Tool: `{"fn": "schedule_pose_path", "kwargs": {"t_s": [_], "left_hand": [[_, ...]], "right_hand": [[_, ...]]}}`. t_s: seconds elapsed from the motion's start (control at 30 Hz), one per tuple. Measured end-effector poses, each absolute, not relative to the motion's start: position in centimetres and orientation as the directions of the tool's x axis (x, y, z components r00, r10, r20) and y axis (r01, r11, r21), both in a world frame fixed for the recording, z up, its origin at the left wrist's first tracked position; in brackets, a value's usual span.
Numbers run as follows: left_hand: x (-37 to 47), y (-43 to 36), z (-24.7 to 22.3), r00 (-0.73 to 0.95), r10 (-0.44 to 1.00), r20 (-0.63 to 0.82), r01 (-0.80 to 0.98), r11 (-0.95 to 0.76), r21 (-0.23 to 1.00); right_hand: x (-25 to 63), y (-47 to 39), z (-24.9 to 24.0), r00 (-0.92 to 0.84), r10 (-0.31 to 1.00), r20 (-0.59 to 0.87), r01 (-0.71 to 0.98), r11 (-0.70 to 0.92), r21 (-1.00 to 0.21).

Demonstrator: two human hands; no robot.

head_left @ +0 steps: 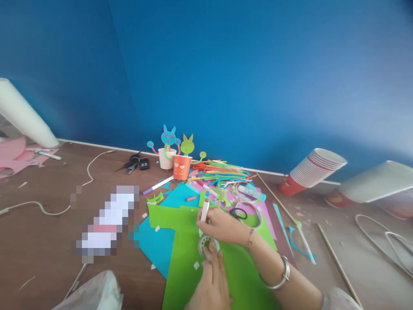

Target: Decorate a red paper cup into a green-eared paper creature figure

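My right hand (217, 224) holds a white marker (204, 209) upright between thumb and fingers, its lower tip near a round tape roll (200, 246). My left hand (211, 275) lies below, its fingertips pressed on the roll against the green paper (183, 262). Whether it grips the roll or only rests on it is hard to tell, though the fingers are together. Blue paper (155, 247) shows under the green sheet at the left. Black-handled scissors (238, 213) lie just beyond my right wrist.
Two decorated cups, one white (166, 159) and one red (182, 168), stand near the wall by colourful strips (222, 171). Stacked paper cups (314, 170) lean at the right. Keys (133, 162) and white cables (48, 211) lie left; wooden sticks (335, 258) lie right.
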State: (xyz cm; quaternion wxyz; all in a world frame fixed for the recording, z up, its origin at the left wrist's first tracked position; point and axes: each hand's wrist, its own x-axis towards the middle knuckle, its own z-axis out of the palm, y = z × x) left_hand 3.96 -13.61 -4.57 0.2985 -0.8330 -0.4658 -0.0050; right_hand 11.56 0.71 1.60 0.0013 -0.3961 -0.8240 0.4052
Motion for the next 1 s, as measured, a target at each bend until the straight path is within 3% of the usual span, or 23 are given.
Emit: {"fn": "schedule_pose_path", "kwargs": {"t_s": [0.13,0.57,1.0], "left_hand": [[3.5,-13.4,-4.3,0.592,0.74,0.319,0.768,-0.4,-0.5],[3.2,-13.4,-4.6,0.584,0.741,0.332,0.782,-0.405,-0.473],[3.1,-13.6,-5.1,0.566,0.757,0.327,0.804,-0.42,-0.421]], "right_hand": [[11.9,0.3,1.1,-0.681,0.7,-0.217,0.608,0.374,-0.7],[13.4,-0.3,0.3,-0.549,0.828,-0.117,0.633,0.321,-0.704],[15.2,-4.4,-1.2,-0.321,0.947,0.024,0.599,0.223,-0.769]]}}
